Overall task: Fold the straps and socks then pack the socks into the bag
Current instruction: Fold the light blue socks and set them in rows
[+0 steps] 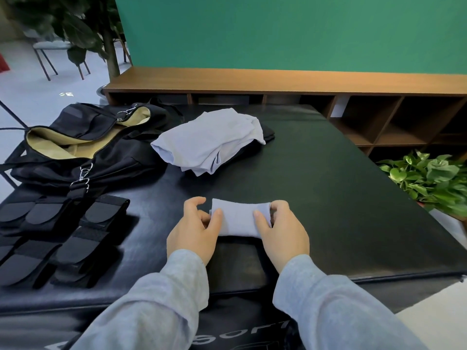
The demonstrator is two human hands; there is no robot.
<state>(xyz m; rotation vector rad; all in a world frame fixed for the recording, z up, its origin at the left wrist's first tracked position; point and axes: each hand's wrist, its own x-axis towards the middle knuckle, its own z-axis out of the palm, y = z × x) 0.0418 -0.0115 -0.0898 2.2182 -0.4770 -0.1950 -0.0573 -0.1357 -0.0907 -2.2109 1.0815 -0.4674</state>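
Head view | both hands' fingers [217, 218] grasping folded sock [238, 219] | straps [63, 236] left | bag [83, 147] behind | path clear

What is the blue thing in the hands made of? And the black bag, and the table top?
The folded sock looks like soft knit cotton: matte, bending easily under the left hand and right hand. The bag seems woven nylon or canvas with a tan lining and shiny metal clips. The table top looks like padded black leather or vinyl, faintly glossy.

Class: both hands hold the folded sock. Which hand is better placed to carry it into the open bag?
Left, probably. The left hand grips the sock on the side nearer the open bag, far-left.
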